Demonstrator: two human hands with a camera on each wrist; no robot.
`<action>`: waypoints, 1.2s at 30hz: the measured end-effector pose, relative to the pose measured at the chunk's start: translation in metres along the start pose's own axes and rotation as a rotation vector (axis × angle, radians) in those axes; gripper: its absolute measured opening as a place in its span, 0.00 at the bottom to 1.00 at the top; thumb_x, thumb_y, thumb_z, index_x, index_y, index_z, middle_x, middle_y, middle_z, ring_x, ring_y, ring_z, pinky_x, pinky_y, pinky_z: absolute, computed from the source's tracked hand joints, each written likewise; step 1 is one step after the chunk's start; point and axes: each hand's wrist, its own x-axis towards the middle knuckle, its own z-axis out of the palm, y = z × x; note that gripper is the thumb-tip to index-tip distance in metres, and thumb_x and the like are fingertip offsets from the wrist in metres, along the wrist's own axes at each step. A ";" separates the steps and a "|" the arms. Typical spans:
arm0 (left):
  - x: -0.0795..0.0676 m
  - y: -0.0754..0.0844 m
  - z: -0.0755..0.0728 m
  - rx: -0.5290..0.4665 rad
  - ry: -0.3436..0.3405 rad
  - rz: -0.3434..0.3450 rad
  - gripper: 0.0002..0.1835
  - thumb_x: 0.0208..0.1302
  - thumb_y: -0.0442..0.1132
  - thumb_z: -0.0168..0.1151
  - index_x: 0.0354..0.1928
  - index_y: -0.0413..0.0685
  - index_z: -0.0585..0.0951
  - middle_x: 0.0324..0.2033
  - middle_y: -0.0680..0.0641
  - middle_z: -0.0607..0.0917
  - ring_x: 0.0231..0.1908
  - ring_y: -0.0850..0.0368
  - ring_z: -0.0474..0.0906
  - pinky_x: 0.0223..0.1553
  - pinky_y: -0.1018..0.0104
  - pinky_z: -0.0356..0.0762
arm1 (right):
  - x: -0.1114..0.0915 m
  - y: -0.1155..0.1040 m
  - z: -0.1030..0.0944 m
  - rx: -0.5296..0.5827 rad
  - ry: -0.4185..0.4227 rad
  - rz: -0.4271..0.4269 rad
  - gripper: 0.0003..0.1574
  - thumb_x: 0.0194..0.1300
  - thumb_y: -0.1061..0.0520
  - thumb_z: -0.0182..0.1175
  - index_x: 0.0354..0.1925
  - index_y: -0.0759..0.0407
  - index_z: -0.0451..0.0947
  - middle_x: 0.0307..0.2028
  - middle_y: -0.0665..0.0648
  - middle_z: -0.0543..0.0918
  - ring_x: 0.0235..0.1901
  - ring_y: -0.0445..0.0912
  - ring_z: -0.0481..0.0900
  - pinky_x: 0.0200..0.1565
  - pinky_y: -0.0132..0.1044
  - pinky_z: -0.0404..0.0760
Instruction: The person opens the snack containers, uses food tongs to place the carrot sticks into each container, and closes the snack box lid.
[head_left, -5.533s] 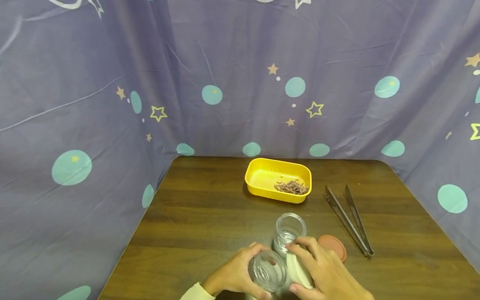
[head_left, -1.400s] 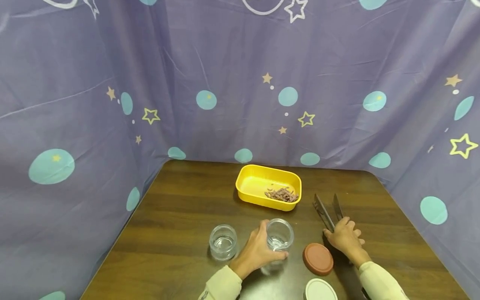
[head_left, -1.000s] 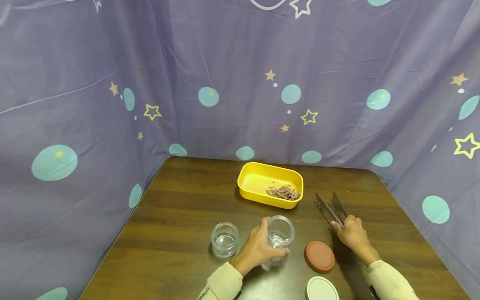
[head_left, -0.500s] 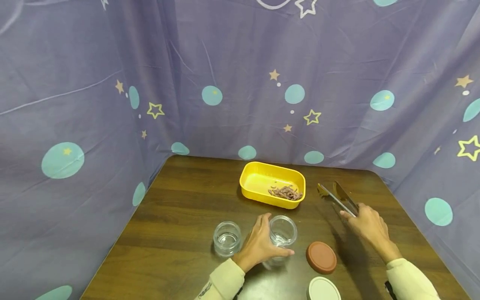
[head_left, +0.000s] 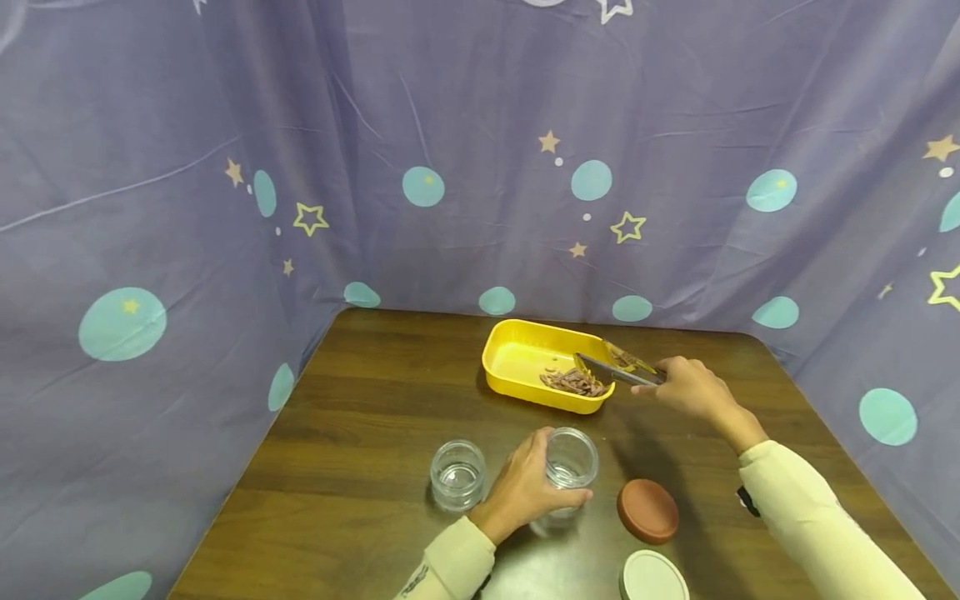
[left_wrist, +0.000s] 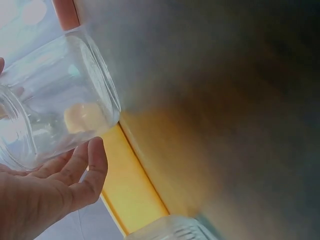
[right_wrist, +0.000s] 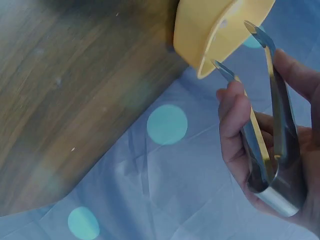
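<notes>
My left hand (head_left: 525, 487) holds an uncapped clear glass jar (head_left: 573, 457) upright on the table, thumb and fingers around its side. In the left wrist view the fingers curve along the jar (left_wrist: 55, 100), which looks empty. My right hand (head_left: 693, 390) grips metal tongs (head_left: 621, 372), their arms spread apart. The tongs' tips are over the right end of a yellow tray (head_left: 525, 391), by a heap of brown strips (head_left: 572, 382). From the right wrist view, the tongs (right_wrist: 281, 112) lie between thumb and fingers; nothing shows between their tips.
A second open glass jar (head_left: 457, 477) stands left of my left hand. A reddish-brown lid (head_left: 648, 510) and a cream lid (head_left: 654, 577) lie to the right of the held jar. The wooden table (head_left: 345, 467) ends at a patterned curtain (head_left: 480, 167).
Earlier my right hand held the cream lid, now on the table. It has since lifted the tongs from the right side and carried them left to the tray. The left hand stays at its jar.
</notes>
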 end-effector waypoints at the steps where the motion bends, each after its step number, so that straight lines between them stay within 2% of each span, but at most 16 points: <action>1: 0.000 0.000 0.000 0.006 -0.001 0.001 0.56 0.43 0.65 0.79 0.69 0.41 0.68 0.59 0.41 0.81 0.56 0.45 0.81 0.56 0.53 0.81 | 0.002 -0.002 0.002 -0.001 -0.009 -0.003 0.40 0.59 0.32 0.68 0.54 0.62 0.82 0.29 0.52 0.81 0.29 0.48 0.76 0.24 0.42 0.72; 8: -0.001 0.001 0.001 0.041 0.009 -0.004 0.56 0.43 0.66 0.78 0.69 0.41 0.69 0.58 0.41 0.82 0.56 0.45 0.81 0.57 0.51 0.80 | 0.009 -0.013 0.012 -0.022 -0.045 -0.025 0.38 0.58 0.33 0.70 0.52 0.61 0.83 0.29 0.51 0.80 0.29 0.47 0.74 0.25 0.41 0.71; 13: -0.001 0.001 0.002 0.072 0.024 0.007 0.55 0.43 0.67 0.78 0.68 0.43 0.70 0.57 0.42 0.83 0.55 0.47 0.81 0.56 0.52 0.80 | 0.016 -0.020 0.015 -0.073 -0.067 -0.034 0.30 0.57 0.35 0.71 0.43 0.58 0.86 0.30 0.53 0.81 0.31 0.49 0.76 0.27 0.44 0.73; 17: -0.002 0.000 0.002 0.080 0.034 0.013 0.55 0.42 0.66 0.78 0.68 0.42 0.70 0.56 0.42 0.83 0.54 0.47 0.81 0.56 0.52 0.80 | 0.022 -0.026 0.019 -0.146 -0.080 -0.033 0.35 0.57 0.34 0.71 0.48 0.61 0.86 0.41 0.63 0.88 0.40 0.59 0.85 0.34 0.55 0.81; 20: -0.002 0.000 0.002 0.081 0.031 0.013 0.56 0.42 0.66 0.78 0.68 0.42 0.70 0.57 0.42 0.83 0.55 0.46 0.81 0.56 0.51 0.80 | 0.025 -0.031 0.025 -0.194 -0.070 -0.011 0.41 0.59 0.34 0.70 0.56 0.64 0.83 0.51 0.70 0.86 0.48 0.68 0.84 0.42 0.63 0.83; 23: -0.003 0.000 0.003 0.082 0.021 0.012 0.56 0.42 0.67 0.78 0.69 0.42 0.69 0.57 0.42 0.83 0.55 0.47 0.81 0.57 0.51 0.80 | 0.026 -0.034 0.029 -0.208 -0.053 0.025 0.39 0.60 0.37 0.71 0.58 0.63 0.82 0.53 0.70 0.84 0.49 0.69 0.83 0.44 0.63 0.82; 25: -0.003 0.000 0.004 0.091 0.022 0.012 0.56 0.42 0.67 0.79 0.69 0.42 0.69 0.57 0.42 0.83 0.55 0.47 0.81 0.57 0.51 0.79 | 0.026 -0.035 0.031 -0.194 -0.034 0.041 0.34 0.59 0.40 0.72 0.55 0.61 0.84 0.51 0.69 0.86 0.47 0.67 0.84 0.42 0.62 0.82; 30: -0.004 -0.002 0.004 0.095 0.032 0.021 0.55 0.41 0.66 0.79 0.68 0.42 0.70 0.57 0.43 0.83 0.56 0.48 0.81 0.58 0.51 0.78 | 0.027 -0.033 0.032 -0.136 -0.006 0.056 0.18 0.52 0.43 0.77 0.35 0.53 0.90 0.39 0.61 0.88 0.39 0.59 0.84 0.34 0.54 0.79; 36: -0.003 -0.001 0.003 0.096 0.036 0.030 0.55 0.41 0.66 0.80 0.67 0.41 0.70 0.58 0.42 0.83 0.57 0.47 0.81 0.59 0.49 0.78 | 0.029 -0.029 0.032 -0.071 0.035 0.055 0.15 0.50 0.47 0.76 0.35 0.52 0.91 0.37 0.59 0.90 0.35 0.53 0.82 0.31 0.49 0.77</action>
